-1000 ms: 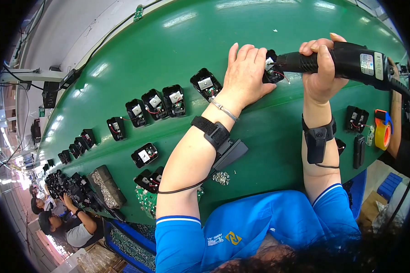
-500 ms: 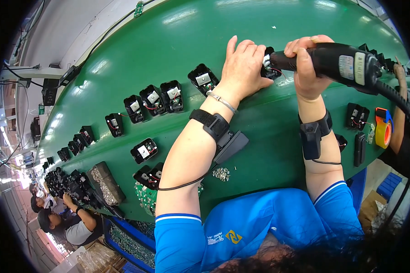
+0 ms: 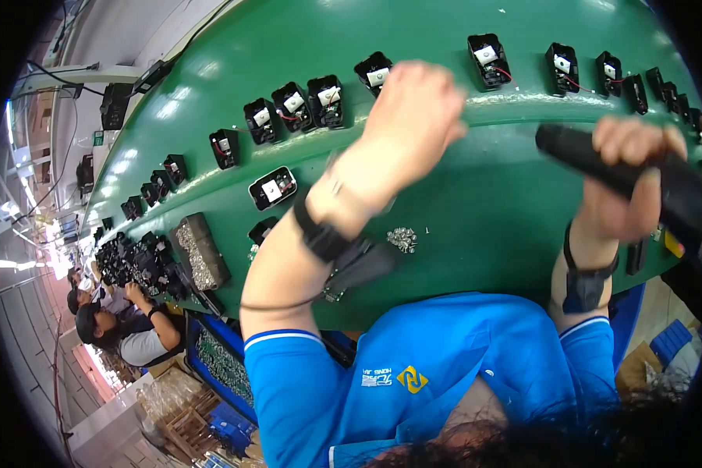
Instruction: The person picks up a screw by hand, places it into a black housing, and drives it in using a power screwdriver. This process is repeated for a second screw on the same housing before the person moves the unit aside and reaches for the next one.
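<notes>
My right hand grips a black electric screwdriver, its tip pointing left over the green table, away from any housing. My left hand is raised and smeared by motion; its fingers cannot be made out clearly. Just behind it, partly covered, stands a black plastic housing with a pale plate inside. Another open black housing, with a white plate and a red wire, sits between my two hands on the far side.
More housings line the green table to both sides. A white-edged housing lies nearer. Loose screws form a pile by my left forearm, and a long screw-filled tray lies left. Co-workers sit at far left.
The screwdriver has come off the housing and moved right and nearer with my right hand. My left hand has let go of that housing and lifted away. The whole view has shifted.
</notes>
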`<state>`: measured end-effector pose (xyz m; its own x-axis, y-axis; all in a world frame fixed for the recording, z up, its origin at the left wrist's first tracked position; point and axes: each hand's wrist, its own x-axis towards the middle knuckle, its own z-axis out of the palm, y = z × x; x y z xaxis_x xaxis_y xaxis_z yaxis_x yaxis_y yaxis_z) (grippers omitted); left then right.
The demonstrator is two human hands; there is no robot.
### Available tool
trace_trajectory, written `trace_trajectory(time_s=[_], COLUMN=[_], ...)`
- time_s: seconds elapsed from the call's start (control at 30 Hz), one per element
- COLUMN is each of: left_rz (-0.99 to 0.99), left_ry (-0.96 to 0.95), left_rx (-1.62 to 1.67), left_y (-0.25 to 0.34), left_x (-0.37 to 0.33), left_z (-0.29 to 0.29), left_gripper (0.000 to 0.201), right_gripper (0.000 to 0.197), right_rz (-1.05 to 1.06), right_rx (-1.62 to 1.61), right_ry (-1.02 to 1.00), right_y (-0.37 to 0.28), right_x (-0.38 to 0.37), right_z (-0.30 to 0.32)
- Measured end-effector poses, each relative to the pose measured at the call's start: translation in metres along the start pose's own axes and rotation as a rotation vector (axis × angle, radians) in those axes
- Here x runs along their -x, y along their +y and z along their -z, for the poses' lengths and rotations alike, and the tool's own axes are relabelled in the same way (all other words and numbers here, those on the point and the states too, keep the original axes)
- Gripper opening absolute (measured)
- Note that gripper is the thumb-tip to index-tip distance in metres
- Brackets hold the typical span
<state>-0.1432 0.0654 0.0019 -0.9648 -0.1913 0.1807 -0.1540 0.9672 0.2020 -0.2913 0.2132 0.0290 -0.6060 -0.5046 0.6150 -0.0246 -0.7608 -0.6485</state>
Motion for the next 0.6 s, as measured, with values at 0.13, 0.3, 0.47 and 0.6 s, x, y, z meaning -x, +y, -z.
trace_trajectory(time_s=[0.13, 0.3, 0.47, 0.6], left_rz=[0.042, 0.101, 0.028, 0.313], left_ry=[-0.221, -0.162, -0.214, -0.071], left_rx=[0.291, 0.303, 0.232, 0.737], left_y=[0.029, 0.050, 0.051, 0.071], left_x=[0.096, 0.111, 0.104, 0.077], left_z=[-0.001, -0.018, -0.025, -0.015], left_gripper=[0.016, 0.014, 0.011, 0.009], right_gripper=[0.047, 0.047, 0.046, 0.045], right_rz=[-0.200, -0.258, -0.215, -0.150], right_rx=[0.030, 0.063, 0.053, 0.003], right_ry=[-0.082, -0.025, -0.026, 0.077], right_y=[-0.008, -0.017, -0.026, -0.043], right_x=[0.054, 0.066, 0.064, 0.053], right_z=[0.002, 0.003, 0.006, 0.011])
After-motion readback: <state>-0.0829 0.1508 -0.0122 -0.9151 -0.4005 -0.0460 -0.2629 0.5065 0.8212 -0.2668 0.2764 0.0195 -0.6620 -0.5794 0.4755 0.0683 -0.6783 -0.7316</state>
